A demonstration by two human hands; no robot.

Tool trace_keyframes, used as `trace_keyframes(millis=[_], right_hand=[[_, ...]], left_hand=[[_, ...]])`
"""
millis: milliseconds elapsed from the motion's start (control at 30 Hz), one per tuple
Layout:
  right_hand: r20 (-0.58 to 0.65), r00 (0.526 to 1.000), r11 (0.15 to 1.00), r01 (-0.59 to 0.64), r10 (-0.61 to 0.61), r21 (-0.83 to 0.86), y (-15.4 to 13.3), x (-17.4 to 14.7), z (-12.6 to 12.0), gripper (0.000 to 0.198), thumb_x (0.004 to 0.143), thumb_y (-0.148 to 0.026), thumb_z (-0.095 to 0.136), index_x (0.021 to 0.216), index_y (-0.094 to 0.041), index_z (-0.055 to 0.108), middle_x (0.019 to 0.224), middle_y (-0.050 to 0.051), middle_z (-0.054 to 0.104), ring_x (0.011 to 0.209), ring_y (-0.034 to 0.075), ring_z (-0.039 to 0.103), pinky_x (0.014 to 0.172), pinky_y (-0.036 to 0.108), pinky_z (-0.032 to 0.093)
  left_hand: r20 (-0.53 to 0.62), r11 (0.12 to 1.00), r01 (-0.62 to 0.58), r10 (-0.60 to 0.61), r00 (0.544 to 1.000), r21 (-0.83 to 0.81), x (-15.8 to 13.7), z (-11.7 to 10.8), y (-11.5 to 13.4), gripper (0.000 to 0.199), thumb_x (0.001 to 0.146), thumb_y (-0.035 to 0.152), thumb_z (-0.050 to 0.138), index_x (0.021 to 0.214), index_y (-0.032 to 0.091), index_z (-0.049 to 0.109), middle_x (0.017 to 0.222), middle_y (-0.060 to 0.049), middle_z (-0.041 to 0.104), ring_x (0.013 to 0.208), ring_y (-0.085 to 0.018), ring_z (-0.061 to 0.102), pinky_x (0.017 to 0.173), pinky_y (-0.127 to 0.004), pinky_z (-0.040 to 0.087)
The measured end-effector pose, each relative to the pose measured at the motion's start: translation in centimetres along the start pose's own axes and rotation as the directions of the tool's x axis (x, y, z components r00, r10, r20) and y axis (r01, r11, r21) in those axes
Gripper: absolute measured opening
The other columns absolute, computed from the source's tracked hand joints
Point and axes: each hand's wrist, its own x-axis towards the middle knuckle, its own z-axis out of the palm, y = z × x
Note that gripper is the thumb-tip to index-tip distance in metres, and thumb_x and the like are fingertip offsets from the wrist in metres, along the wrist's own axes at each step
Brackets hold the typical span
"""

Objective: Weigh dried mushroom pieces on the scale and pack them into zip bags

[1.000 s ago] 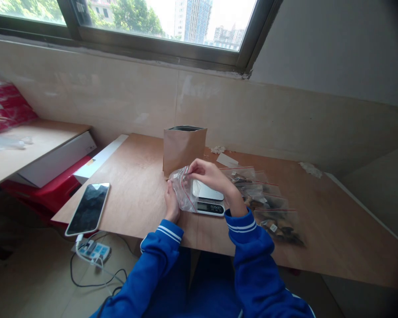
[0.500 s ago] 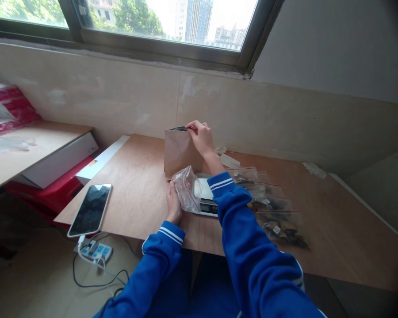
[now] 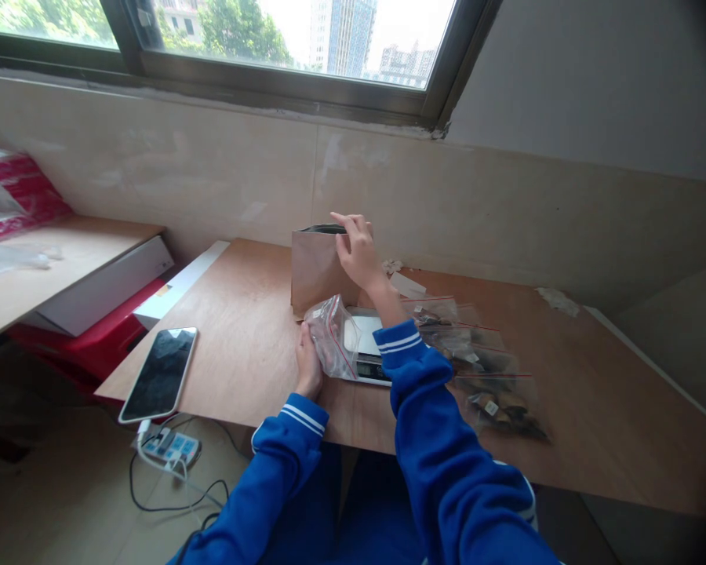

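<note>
My left hand is closed around the left side of a clear zip-lock bag with red seal lines, held at the edge of a digital kitchen scale. Behind it a brown paper bag stands upright, its top parted to show a dark inside. At that bag's upper right corner is my right hand, index finger stretched over the opening and thumb apart, with nothing seen in it. Whether the fingertips touch the rim I cannot tell. The right forearm hides part of the scale.
Several zip-lock bags with dark and tan pieces lie right of the scale. A phone on a cable rests at the table's left edge, above a power strip on the floor. A white card lies behind the scale.
My right hand has let go of the paper bag's rim. Its fingers have spread and it has shifted slightly right; the bag's mouth shows wider. The left hand stays on the zip-lock bag.
</note>
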Motion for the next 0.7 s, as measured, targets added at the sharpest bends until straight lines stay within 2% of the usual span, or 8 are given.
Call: trace_keyframes(millis=[67, 167, 267, 333, 433, 533, 600, 700], right_hand=[[-0.080, 0.994, 0.995, -0.076, 0.081, 0.070, -1.1, -2.5, -0.6, 0.032, 0.097, -0.024, 0.035, 0.122, -0.018, 0.056, 0.118, 0.010, 0.056, 0.113, 0.022, 0.051, 0.104, 0.040, 0.037], [-0.037, 0.951, 0.943, -0.300, 0.308, 0.144, -2.2, -7.4, -0.6, 0.034, 0.097, -0.039, 0.040, 0.115, -0.016, 0.056, 0.115, 0.013, 0.058, 0.111, 0.023, 0.054, 0.101, 0.039, 0.041], [0.173, 0.826, 0.818, -0.559, 0.536, 0.134, -2.0, -11.8, 0.1, 0.048, 0.087, -0.048, 0.056, 0.119, -0.013, 0.052, 0.119, 0.017, 0.060, 0.113, 0.027, 0.056, 0.099, 0.042, 0.043], [0.311, 0.723, 0.716, -0.680, 0.617, 0.160, -1.1, -13.7, 0.4, 0.041, 0.086, -0.049, 0.056, 0.108, -0.015, 0.058, 0.107, 0.014, 0.067, 0.100, 0.026, 0.063, 0.089, 0.039, 0.049], [0.404, 0.665, 0.593, -0.745, 0.628, 0.305, 0.3, -14.8, 0.3, 0.038, 0.088, -0.053, 0.048, 0.092, -0.018, 0.061, 0.084, 0.008, 0.071, 0.073, 0.022, 0.068, 0.065, 0.032, 0.052], [0.321, 0.657, 0.511, -0.742, 0.682, 0.434, 1.0, -14.9, -0.3, 0.044, 0.088, -0.059, 0.042, 0.091, -0.019, 0.058, 0.076, 0.007, 0.070, 0.056, 0.019, 0.066, 0.048, 0.027, 0.046], [0.252, 0.640, 0.502, -0.743, 0.726, 0.443, 1.0, -14.9, -0.4, 0.047, 0.089, -0.063, 0.036, 0.091, -0.020, 0.055, 0.072, 0.006, 0.069, 0.048, 0.018, 0.063, 0.043, 0.026, 0.043], [0.158, 0.626, 0.549, -0.758, 0.763, 0.351, 0.7, -15.3, -0.1, 0.052, 0.093, -0.063, 0.024, 0.097, -0.020, 0.054, 0.065, 0.004, 0.066, 0.041, 0.017, 0.057, 0.040, 0.027, 0.040]], left_hand=[[-0.011, 0.999, -0.037, 0.037, 0.999, 0.040, 0.3, -0.2, -0.3, 0.059, 0.090, 0.060, 0.044, 0.114, 0.010, 0.066, 0.104, -0.015, 0.073, 0.101, -0.027, 0.069, 0.087, -0.039, 0.055], [-0.023, 0.986, -0.140, 0.143, 0.989, 0.095, 0.7, -0.6, -0.7, 0.056, 0.088, 0.058, 0.048, 0.112, 0.011, 0.067, 0.112, -0.015, 0.071, 0.108, -0.025, 0.066, 0.093, -0.037, 0.051], [-0.003, 0.965, -0.219, 0.222, 0.975, 0.145, 0.5, -0.7, -0.8, 0.052, 0.089, 0.057, 0.048, 0.111, 0.014, 0.067, 0.113, -0.012, 0.070, 0.108, -0.024, 0.065, 0.096, -0.035, 0.049], [0.018, 0.956, -0.241, 0.241, 0.970, 0.166, 0.1, -0.7, -0.7, 0.054, 0.090, 0.059, 0.044, 0.111, 0.015, 0.067, 0.111, -0.011, 0.071, 0.106, -0.023, 0.065, 0.095, -0.035, 0.049], [0.080, 0.955, -0.255, 0.245, 0.966, 0.151, -0.4, -0.6, -0.4, 0.058, 0.092, 0.061, 0.038, 0.117, 0.016, 0.066, 0.108, -0.011, 0.072, 0.103, -0.022, 0.067, 0.093, -0.034, 0.050], [0.125, 0.946, -0.273, 0.253, 0.959, 0.173, -0.5, -0.7, -0.1, 0.059, 0.092, 0.061, 0.037, 0.119, 0.017, 0.066, 0.108, -0.012, 0.072, 0.102, -0.022, 0.067, 0.090, -0.033, 0.050], [0.120, 0.933, -0.270, 0.248, 0.961, 0.236, -0.4, -0.9, -0.1, 0.059, 0.091, 0.062, 0.040, 0.107, 0.015, 0.071, 0.100, -0.012, 0.073, 0.093, -0.022, 0.068, 0.083, -0.031, 0.051], [0.164, 0.911, -0.246, 0.201, 0.966, 0.332, -0.4, -1.3, -0.2, 0.057, 0.087, 0.063, 0.045, 0.089, 0.013, 0.073, 0.069, -0.008, 0.070, 0.066, -0.018, 0.065, 0.064, -0.027, 0.049]])
